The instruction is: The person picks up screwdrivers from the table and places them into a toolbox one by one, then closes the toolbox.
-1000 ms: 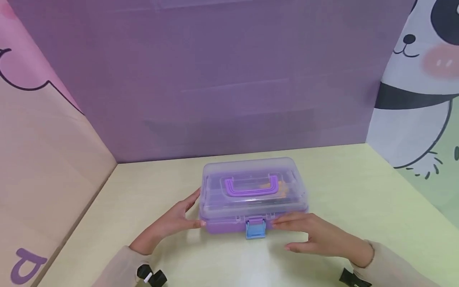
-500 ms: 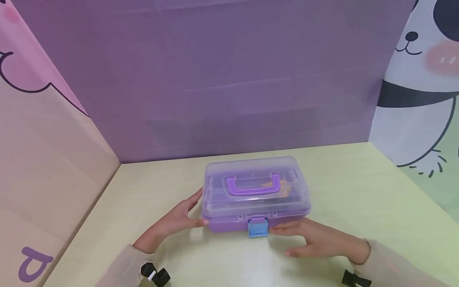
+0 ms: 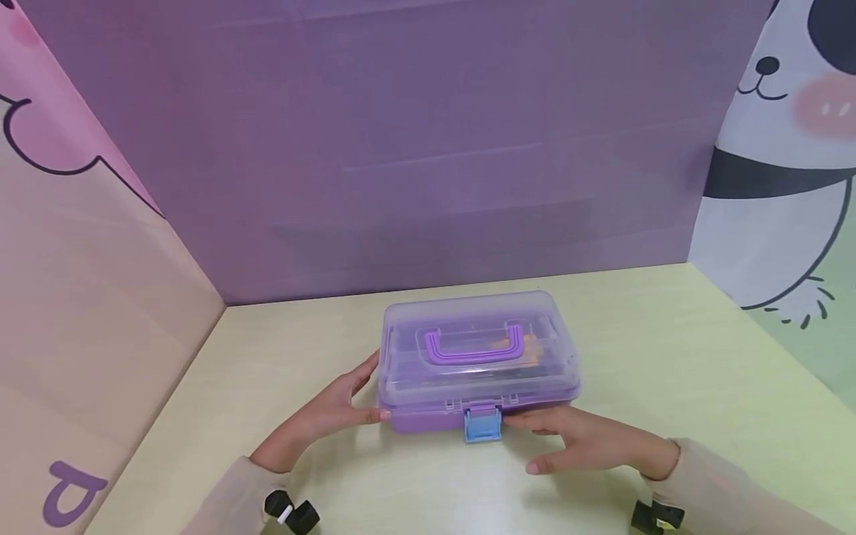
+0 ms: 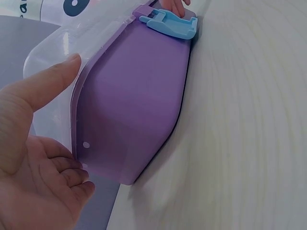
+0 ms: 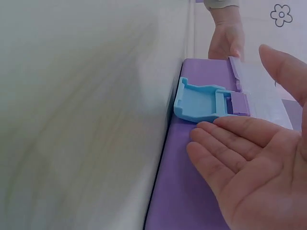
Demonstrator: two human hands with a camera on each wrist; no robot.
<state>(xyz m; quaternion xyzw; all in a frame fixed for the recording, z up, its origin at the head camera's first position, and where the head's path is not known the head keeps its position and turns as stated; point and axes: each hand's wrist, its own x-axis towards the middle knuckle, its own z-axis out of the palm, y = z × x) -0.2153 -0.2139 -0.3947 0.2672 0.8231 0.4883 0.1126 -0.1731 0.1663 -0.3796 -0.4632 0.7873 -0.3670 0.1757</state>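
Observation:
A purple storage box [image 3: 414, 420] with a clear lid [image 3: 408, 319] and purple carry handle [image 3: 475, 357] stands on the table, lid down. Its light blue latch [image 3: 483, 426] hangs at the front middle, angled out from the wall. My left hand [image 3: 328, 409] spans the box's left front corner, thumb at the front, index finger along the side; the far fingertips are hidden. Palm turned toward the box, my right hand [image 5: 259, 163] has its fingers extended at the front wall beside the latch. Its thumb is spread apart from the box. Something orange shows faintly through the lid.
The pale table [image 3: 301, 327] meets a purple back panel [image 3: 435, 186] behind the box. Printed side panels rise at left [image 3: 100, 297] and right [image 3: 769, 238]. Black wrist cameras sit below both sleeves.
My right fingers have slid slightly lower along the front, beside the latch. The whole view shifts a little, and the box appears slightly farther right. The left hand keeps its place at the corner.

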